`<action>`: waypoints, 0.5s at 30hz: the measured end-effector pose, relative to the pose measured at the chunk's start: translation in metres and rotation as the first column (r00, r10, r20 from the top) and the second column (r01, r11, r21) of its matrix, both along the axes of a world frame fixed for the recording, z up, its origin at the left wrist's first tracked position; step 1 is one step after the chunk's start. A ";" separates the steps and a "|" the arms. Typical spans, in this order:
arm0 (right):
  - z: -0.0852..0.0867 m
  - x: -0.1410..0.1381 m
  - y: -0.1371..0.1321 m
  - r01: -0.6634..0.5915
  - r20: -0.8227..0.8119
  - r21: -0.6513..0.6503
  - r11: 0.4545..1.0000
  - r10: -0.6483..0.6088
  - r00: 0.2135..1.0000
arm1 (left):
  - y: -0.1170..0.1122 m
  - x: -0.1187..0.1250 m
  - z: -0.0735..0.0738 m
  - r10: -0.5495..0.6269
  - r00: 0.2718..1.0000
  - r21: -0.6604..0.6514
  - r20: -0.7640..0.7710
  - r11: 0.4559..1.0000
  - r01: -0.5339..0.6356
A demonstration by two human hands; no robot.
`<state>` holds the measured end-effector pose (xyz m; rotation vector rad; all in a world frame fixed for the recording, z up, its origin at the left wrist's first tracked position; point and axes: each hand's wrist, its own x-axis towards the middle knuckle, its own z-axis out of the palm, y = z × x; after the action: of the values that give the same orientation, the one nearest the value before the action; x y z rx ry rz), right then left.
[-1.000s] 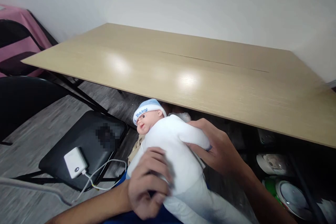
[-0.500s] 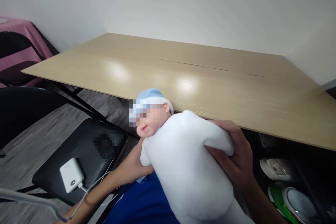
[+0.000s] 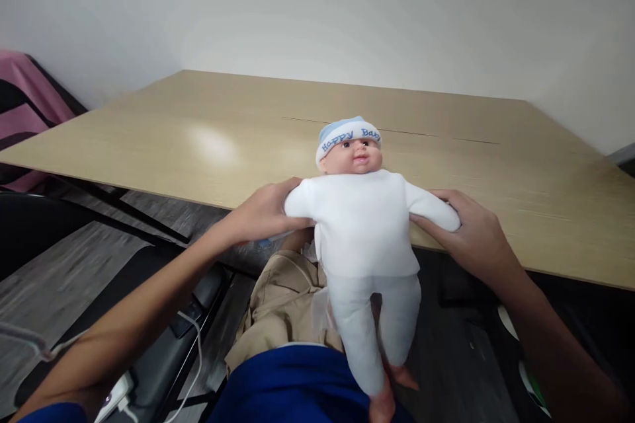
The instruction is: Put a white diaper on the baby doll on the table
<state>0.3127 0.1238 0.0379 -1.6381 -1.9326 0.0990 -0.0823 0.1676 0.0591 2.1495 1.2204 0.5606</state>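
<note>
A baby doll (image 3: pixel 367 225) with a soft white body hangs upright between my hands, facing me, its feet down by my lap. On its head sits a blue and white cap (image 3: pixel 350 135) with blue lettering. My left hand (image 3: pixel 265 211) is closed around the doll's arm at the left of the view. The other arm is gripped near its end by my right hand (image 3: pixel 469 228). Behind the doll's head and shoulders lies the front part of the wooden table (image 3: pixel 248 145); whether the doll touches it I cannot tell.
A black chair (image 3: pixel 163 350) stands at my left, with a white power bank (image 3: pixel 116 396) and its cable on it. Farther left hangs a pink cloth (image 3: pixel 37 82). A pale wall (image 3: pixel 347 13) rises behind the table. Partly hidden items lie at the lower right.
The doll has been turned from its tilted side position to upright and facing me, and raised so its legs show. My hands have moved up and farther apart on its arms.
</note>
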 end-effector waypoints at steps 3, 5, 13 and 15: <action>-0.006 0.013 0.030 0.027 0.037 0.000 1.000 -0.027 0.999 | 0.047 0.009 0.002 -0.018 0.997 0.035 -0.081 0.999 0.021; -0.007 0.018 0.044 0.034 0.041 -0.027 0.999 -0.033 0.999 | 0.073 0.009 0.002 -0.008 0.989 0.039 -0.144 0.999 0.014; -0.015 0.020 0.093 -0.009 -0.006 -0.120 0.993 0.009 1.000 | 0.149 -0.013 -0.006 0.093 0.958 0.069 -0.270 0.995 -0.077; -0.018 0.024 0.116 -0.014 0.026 -0.141 0.990 0.018 0.999 | 0.166 -0.012 -0.012 0.116 0.958 0.120 -0.261 0.989 -0.087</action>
<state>0.3365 0.2393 0.0199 -1.7229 -1.9992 0.2247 -0.0942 0.3335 0.0469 2.3205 1.4825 0.3947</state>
